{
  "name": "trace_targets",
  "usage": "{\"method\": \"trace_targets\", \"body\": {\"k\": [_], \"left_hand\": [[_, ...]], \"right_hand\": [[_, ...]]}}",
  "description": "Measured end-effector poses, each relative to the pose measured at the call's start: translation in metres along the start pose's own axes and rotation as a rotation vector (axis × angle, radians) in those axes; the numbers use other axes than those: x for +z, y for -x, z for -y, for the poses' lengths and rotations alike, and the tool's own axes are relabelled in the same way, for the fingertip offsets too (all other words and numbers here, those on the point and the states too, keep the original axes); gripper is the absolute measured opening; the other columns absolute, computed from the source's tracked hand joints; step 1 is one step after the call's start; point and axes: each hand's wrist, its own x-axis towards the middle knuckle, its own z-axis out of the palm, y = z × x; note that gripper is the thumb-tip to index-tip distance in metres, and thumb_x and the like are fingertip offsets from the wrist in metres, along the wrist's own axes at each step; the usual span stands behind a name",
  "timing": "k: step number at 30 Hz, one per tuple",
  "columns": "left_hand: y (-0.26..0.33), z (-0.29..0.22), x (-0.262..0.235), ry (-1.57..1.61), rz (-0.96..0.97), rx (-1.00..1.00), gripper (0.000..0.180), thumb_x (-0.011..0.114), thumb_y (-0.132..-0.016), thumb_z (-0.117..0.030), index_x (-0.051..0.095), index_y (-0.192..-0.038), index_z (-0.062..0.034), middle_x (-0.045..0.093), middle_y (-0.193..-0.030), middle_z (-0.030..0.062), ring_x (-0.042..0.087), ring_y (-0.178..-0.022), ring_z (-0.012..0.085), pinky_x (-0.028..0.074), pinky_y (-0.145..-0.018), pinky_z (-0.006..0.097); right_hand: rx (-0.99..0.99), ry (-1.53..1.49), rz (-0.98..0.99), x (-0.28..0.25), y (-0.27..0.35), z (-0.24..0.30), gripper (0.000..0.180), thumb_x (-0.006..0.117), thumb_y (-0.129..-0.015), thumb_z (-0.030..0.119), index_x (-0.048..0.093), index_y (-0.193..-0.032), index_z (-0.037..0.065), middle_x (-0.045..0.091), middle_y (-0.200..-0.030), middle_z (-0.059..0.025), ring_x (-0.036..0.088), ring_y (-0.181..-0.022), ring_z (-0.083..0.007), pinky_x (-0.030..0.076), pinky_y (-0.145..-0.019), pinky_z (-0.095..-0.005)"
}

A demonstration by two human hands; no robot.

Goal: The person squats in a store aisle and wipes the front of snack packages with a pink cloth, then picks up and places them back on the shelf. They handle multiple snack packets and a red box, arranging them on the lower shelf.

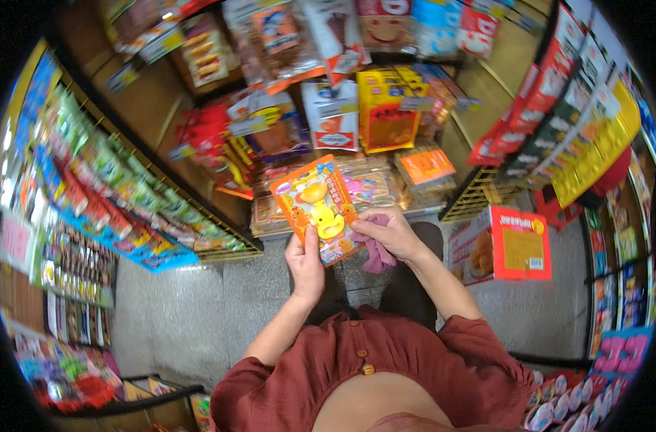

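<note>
An orange flat package (321, 205) with a yellow duck shape on its front is held up before me, tilted a little to the left. My left hand (306, 266) grips its lower left side, the thumb lying on the front. At the lower right edge, my right hand (385, 234) pinches the package with thumb and fingers. A crumpled mauve cloth (377, 252) hangs from this same hand, beside the package. Behind the package, more flat packs (371, 187) lie on the lowest shelf, partly covered by it.
Hanging bags fill the shelf ahead, among them a yellow-and-red pack (389, 115). A rack of green snack bags (126, 165) stands left; red and yellow packs (594, 151) hang right. A red carton (519, 245) sits on the grey tiled floor (177, 309) to the right.
</note>
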Motion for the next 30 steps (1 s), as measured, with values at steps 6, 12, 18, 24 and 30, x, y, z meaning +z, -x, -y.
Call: {"method": "trace_targets", "body": {"k": [6, 12, 18, 24, 30], "left_hand": [[-0.089, 0.005, 0.049, -0.103, 0.328, -0.115, 0.017, 0.064, -0.089, -0.015, 0.065, -0.101, -0.0022, 0.064, -0.088, -0.001, 0.056, -0.081, 0.0051, 0.044, -0.075, 0.022], [-0.117, 0.042, 0.124, -0.121, 0.543, -0.386, 0.017, 0.068, -0.086, -0.018, 0.066, -0.098, -0.0051, 0.065, -0.086, 0.0005, 0.058, -0.08, 0.0063, 0.045, -0.074, 0.023], [-0.148, 0.106, 0.199, -0.323, 0.747, -0.252, 0.017, 0.069, -0.085, -0.019, 0.066, -0.094, -0.0038, 0.064, -0.084, 0.0008, 0.057, -0.078, 0.0085, 0.044, -0.074, 0.023], [-0.193, 0.175, 0.268, -0.548, 0.591, 0.101, 0.019, 0.071, -0.08, -0.022, 0.07, -0.089, -0.0059, 0.069, -0.079, 0.0086, 0.063, -0.073, 0.0152, 0.049, -0.07, 0.03], [-0.198, 0.18, 0.327, -0.586, 0.462, 0.319, 0.02, 0.068, -0.083, -0.022, 0.07, -0.093, -0.0057, 0.07, -0.084, 0.0097, 0.065, -0.075, 0.0188, 0.051, -0.071, 0.032]], "right_hand": [[-0.075, 0.097, -0.193, -0.074, 0.028, -0.017, 0.019, 0.065, -0.088, 0.018, 0.067, -0.084, -0.001, 0.065, -0.07, -0.0037, 0.06, -0.066, -0.006, 0.047, -0.058, -0.02], [-0.131, 0.016, -0.482, -0.125, 0.049, -0.046, 0.022, 0.064, -0.089, 0.018, 0.066, -0.089, -0.003, 0.066, -0.072, -0.0041, 0.062, -0.062, -0.0094, 0.049, -0.057, -0.0226], [-0.109, 0.497, -0.869, -0.168, 0.086, -0.11, 0.014, 0.066, -0.086, 0.015, 0.064, -0.086, 0.002, 0.066, -0.074, -0.0073, 0.065, -0.07, -0.013, 0.051, -0.058, -0.0278], [-0.451, 0.859, -1.013, -0.181, 0.101, -0.15, 0.012, 0.071, -0.076, 0.012, 0.063, -0.077, 0.005, 0.059, -0.069, -0.0094, 0.059, -0.059, -0.0268, 0.047, -0.054, -0.0349], [-0.381, 0.934, -1.006, -0.182, 0.098, -0.152, 0.009, 0.07, -0.076, 0.01, 0.063, -0.078, 0.005, 0.059, -0.07, -0.0095, 0.059, -0.062, -0.0273, 0.048, -0.056, -0.0364]]}}
